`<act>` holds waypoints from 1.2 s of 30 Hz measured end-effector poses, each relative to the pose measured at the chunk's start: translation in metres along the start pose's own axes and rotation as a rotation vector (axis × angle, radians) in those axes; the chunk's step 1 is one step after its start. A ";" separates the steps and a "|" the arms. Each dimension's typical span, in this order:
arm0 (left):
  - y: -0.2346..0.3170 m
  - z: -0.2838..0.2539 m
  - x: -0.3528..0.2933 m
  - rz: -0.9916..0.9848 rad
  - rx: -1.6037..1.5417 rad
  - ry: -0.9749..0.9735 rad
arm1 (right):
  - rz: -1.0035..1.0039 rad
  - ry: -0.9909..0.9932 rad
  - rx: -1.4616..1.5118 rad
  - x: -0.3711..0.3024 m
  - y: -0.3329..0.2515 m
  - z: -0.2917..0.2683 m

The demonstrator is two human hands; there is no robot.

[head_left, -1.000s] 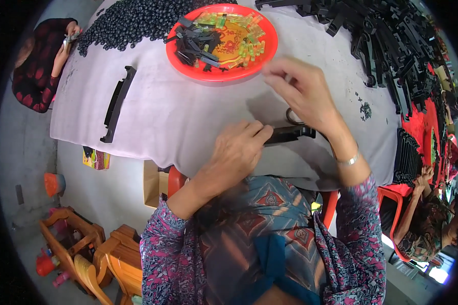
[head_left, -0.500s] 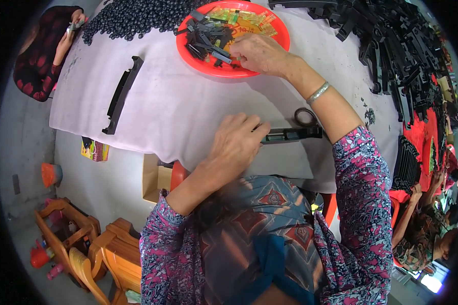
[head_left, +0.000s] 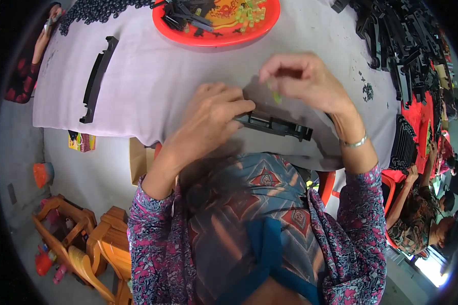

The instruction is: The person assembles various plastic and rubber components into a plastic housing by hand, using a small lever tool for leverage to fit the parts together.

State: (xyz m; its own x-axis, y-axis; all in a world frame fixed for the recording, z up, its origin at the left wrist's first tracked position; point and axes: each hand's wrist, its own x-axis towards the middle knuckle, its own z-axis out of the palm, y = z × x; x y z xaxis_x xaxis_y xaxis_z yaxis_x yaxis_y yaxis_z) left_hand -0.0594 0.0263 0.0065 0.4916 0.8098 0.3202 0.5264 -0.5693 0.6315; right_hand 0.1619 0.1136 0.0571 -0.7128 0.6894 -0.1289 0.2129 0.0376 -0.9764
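Note:
My left hand is closed on one end of a long black plastic frame with slots along it, tilted down to the right near the table's front edge. Above its middle, my right hand pinches a small yellow-green translucent vial, smeared by motion and apart from the frame. Beyond both hands stands a red dish. On its left lie grey and black plastic strips, on its right several more yellow-green vials. A round black ring seen earlier does not show.
Another black frame lies on the pale tablecloth at left. Small black parts are heaped at the far left, long black frames at the far right. A co-worker's hand is at far left; another person sits at right.
My right hand has come from the dish back towards me, with a yellow-green vial in its fingers. My left hand and the frame have swung, lowering the frame's right end. The view has shifted.

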 end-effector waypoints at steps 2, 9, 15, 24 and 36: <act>-0.001 0.002 0.000 0.011 -0.003 0.008 | 0.019 -0.041 0.038 -0.014 0.004 0.010; 0.000 0.002 0.002 -0.057 0.004 0.022 | -0.079 -0.016 -0.206 -0.023 0.021 0.020; -0.004 0.002 0.002 -0.068 -0.040 0.046 | -0.243 -0.053 -0.415 -0.019 0.019 0.024; -0.006 0.004 0.002 -0.059 -0.055 0.053 | -0.254 -0.054 -0.611 -0.027 0.017 0.030; -0.007 0.003 0.002 -0.093 -0.056 0.013 | -0.175 -0.122 -0.511 -0.007 -0.001 0.015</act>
State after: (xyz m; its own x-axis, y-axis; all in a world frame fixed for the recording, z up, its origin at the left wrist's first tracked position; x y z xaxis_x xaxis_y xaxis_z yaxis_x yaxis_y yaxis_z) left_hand -0.0596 0.0312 0.0006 0.4334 0.8608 0.2670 0.5297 -0.4829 0.6973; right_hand 0.1566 0.0974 0.0560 -0.8328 0.5532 -0.0210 0.3595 0.5116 -0.7804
